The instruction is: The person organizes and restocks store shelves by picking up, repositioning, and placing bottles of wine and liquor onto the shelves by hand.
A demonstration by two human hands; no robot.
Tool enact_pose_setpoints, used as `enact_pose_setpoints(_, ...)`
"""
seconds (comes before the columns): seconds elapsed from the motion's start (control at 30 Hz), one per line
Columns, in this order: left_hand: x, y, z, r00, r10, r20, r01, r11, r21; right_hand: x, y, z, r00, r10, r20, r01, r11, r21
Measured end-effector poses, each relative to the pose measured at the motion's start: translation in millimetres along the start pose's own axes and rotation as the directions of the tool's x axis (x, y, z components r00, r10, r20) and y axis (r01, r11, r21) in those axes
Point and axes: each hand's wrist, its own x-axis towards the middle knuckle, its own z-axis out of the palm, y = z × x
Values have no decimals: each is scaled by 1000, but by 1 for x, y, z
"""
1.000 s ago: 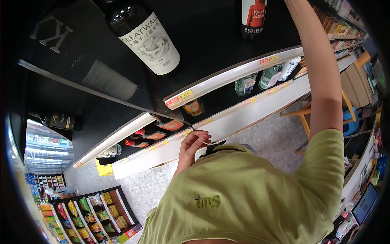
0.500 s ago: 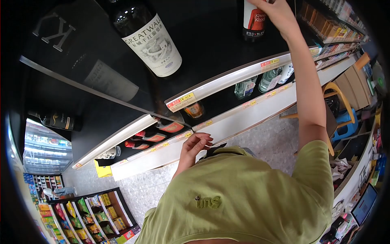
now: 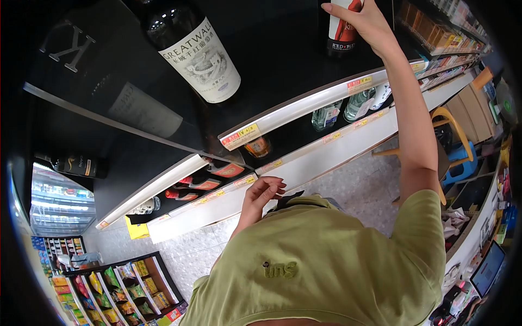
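Note:
A dark wine bottle with a red and white "RED BLEND" label (image 3: 341, 33) stands on the black shelf at the top. Round its upper part is my right hand (image 3: 363, 22), thumb across the label's left side, other fingers partly out of frame. Left of it on the same shelf stands a larger wine bottle with a white "GREATWALL" label (image 3: 204, 65). My left hand (image 3: 263, 193) hangs low in front of the shelf edge, fingers loosely curled together, and I see nothing in it. It is close to the front of my green shirt (image 3: 326, 244).
Below, a lower shelf holds clear bottles (image 3: 359, 104) and red-labelled bottles (image 3: 204, 182). Price tags line the white shelf edge (image 3: 304, 115). A snack rack (image 3: 122, 288) stands lower left. To the right are a wooden chair (image 3: 454, 122), a blue stool (image 3: 461, 165) and a counter with a screen (image 3: 488, 269).
My right hand has come lower and further round the red-labelled bottle, its thumb now stretched to the left over the label. My left hand has stayed in place.

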Motion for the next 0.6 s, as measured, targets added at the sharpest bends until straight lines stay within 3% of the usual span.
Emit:
enact_pose_setpoints(0.1,1,1,0,1000,-3,16,4,1000,-9,0,0,-1,1000,-5,9,5,999,35)
enact_pose_setpoints(0.17,1,0,0,1000,-1,18,1,1000,-8,-1,0,-2,995,84,59,-88,994,60)
enact_pose_setpoints(0.27,1,-1,0,1000,-2,19,2,1000,-7,-4,1,0,999,5,42,-12,987,162)
enact_pose_setpoints(0.4,0,-2,1,1000,-8,27,8,1000,-14,-17,0,-2,999,41,-8,-40,999,26)
enact_pose_setpoints(0.47,0,1,3,1000,-18,25,18,1000,-9,-29,9,-3,998,0,-60,11,982,189)
enact_pose_setpoints(0.53,-1,1,4,1000,-25,10,25,1000,-10,-46,9,0,948,-158,-276,145,987,-64)
enact_pose_setpoints(0.6,1,-2,3,999,-38,38,38,999,8,-66,7,-5,931,-180,-318,164,984,-77)
